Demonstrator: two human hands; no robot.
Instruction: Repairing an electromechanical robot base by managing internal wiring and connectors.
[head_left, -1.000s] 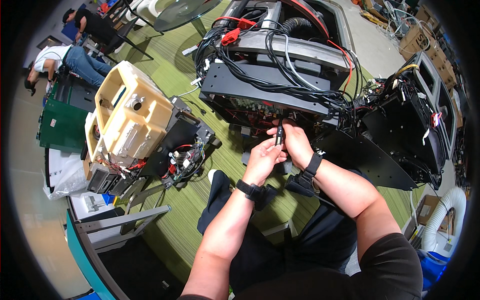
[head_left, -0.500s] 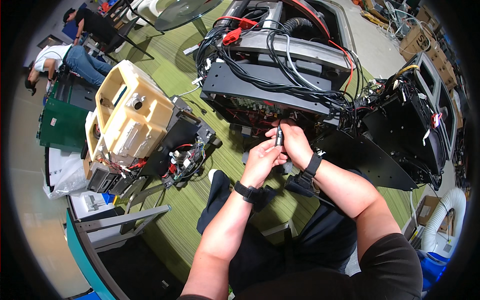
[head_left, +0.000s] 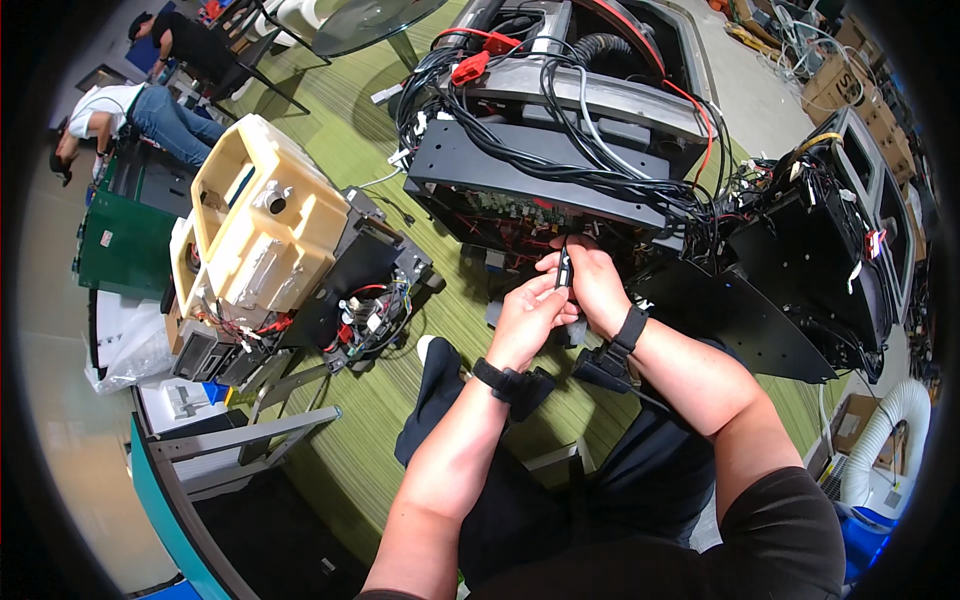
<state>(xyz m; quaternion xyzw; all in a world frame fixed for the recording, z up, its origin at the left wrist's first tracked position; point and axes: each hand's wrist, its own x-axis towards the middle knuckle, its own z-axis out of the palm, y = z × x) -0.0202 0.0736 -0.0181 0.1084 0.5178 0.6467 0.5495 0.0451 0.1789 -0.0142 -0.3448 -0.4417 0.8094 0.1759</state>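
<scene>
— Slight shift overall: machine and surroundings are sitting a little further right than half a second ago, while both hands are keeping almost the same pose. What are they gripping?

— Fingers of the left hand (head_left: 528, 318) are pinching the lower end of a slim black stick-shaped piece with a pale stripe (head_left: 564, 268). Fingers of the right hand (head_left: 597, 285) are curling around its upper part.

— Where exactly is that piece sitting?

— It is standing nearly upright in the view, between the two hands, just beside the open side of a black, perforated metal housing (head_left: 540, 165). I'm not able to tell whether its tip is touching anything inside.

— What is showing around it?

— Green circuit boards (head_left: 535, 210) are peeking out of the housing, and a thick bundle of black cables (head_left: 520, 155) is running across its top. One bright red plastic connector (head_left: 470, 68) is resting among the wires. To the right of the hands, a flat black metal panel (head_left: 735, 315) is slanting downward.

— And further left?

— Well apart from the hands, a cream-coloured moulded plastic shell (head_left: 285, 255) is standing above the green striped carpet (head_left: 345, 130). Beyond it, a co-worker in a white top and blue jeans (head_left: 175, 120) is bending over a dark green box (head_left: 125, 240).
</scene>
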